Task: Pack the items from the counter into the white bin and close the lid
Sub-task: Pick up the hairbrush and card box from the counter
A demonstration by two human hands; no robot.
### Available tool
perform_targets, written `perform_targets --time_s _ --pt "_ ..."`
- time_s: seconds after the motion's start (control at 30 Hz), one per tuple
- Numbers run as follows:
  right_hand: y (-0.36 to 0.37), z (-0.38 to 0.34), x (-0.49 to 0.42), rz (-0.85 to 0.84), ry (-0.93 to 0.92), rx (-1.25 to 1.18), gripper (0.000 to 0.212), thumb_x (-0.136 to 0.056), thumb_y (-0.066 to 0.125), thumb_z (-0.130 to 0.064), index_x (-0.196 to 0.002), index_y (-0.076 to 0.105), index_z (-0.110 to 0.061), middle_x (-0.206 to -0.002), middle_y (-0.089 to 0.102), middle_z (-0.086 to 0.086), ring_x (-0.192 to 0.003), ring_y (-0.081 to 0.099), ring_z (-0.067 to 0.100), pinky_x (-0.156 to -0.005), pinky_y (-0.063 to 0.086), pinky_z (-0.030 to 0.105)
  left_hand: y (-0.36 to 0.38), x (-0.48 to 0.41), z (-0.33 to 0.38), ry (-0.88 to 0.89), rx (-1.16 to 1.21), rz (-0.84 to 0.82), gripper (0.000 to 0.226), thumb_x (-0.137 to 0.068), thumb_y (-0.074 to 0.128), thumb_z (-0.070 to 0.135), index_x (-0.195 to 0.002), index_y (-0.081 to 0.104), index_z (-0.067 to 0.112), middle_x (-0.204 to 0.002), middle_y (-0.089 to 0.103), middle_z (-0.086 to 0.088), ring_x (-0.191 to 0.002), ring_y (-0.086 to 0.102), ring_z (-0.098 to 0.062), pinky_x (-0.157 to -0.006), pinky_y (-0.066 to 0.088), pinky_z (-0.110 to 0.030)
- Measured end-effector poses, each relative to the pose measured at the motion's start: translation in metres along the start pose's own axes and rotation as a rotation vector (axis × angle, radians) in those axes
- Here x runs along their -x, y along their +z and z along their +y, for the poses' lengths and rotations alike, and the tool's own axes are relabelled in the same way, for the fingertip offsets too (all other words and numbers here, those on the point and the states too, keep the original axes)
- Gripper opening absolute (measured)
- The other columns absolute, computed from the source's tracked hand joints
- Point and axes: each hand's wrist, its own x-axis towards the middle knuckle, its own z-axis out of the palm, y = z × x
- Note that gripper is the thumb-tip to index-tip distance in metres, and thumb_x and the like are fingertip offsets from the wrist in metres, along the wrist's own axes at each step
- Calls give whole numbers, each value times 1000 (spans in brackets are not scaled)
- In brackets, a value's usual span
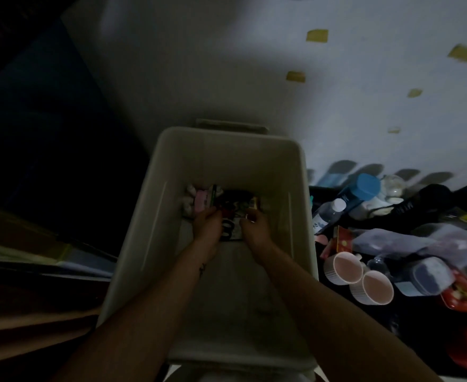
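The white bin (pixel 226 150) stands open in the middle of the dim head view. Both my arms reach down into it. My left hand (pixel 207 224) and my right hand (pixel 254 227) hold a flat dark package (pixel 232 230) between them at the bin's bottom, fingers curled on its two sides. Behind it, at the bin's far end, lie several small items, among them a pink one (pixel 200 201). On the dark counter to the right sit two pink-lined cups (pixel 345 267), a bottle with a blue cap (pixel 364 188) and a clear bottle with a white cap (pixel 330 213).
The counter on the right is crowded: a black object (pixel 419 205), plastic bags (pixel 408 241), a clear lidded container (pixel 425 275), red packaging (pixel 464 296). A pale wall with yellow patches rises behind. The left side is dark, with stacked flat things (pixel 33 249).
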Motion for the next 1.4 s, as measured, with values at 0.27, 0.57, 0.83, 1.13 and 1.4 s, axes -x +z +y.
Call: perform_targets --time_s 0.27,0.57,0.83,1.13,1.4 --pt "-36 -26 46 -85 -129 -178 42 -94 50 -7 -136 50 -13 -128 57 4 -113 58 18 -92 52 31 6 48 19 92 95 -49 34 -90 61 17 -124 63 15 -99 74 -5 -84 67 -18 -65 51 -28" --pt "-132 -46 99 -162 -310 -410 38 -94 57 -12 -130 52 -23 -122 64 -3 -112 62 11 -95 51 31 63 140 47 238 242 -188 29 -97 51 1 -125 54 8 -112 68 -5 -98 65 -18 -90 52 -33" --pt "-220 -16 100 1 -276 -526 34 -93 52 -1 -122 59 -18 -123 65 6 -113 63 20 -96 50 33 137 190 41 249 185 -270 26 -98 49 3 -122 56 10 -121 66 -8 -108 64 -22 -95 51 -38" --pt "-301 45 96 89 -169 -502 35 -93 53 -3 -122 59 -21 -121 66 2 -110 64 14 -98 49 34 208 218 -11 163 121 -354 26 -97 54 7 -121 62 13 -116 70 -3 -109 66 -21 -94 54 -39" --pt "-332 75 67 97 -121 -378 24 -92 56 -4 -107 66 -19 -108 69 -1 -103 65 14 -90 52 29 240 208 -57 82 100 -266 24 -95 58 9 -117 62 17 -116 70 -6 -106 68 -20 -97 52 -42"
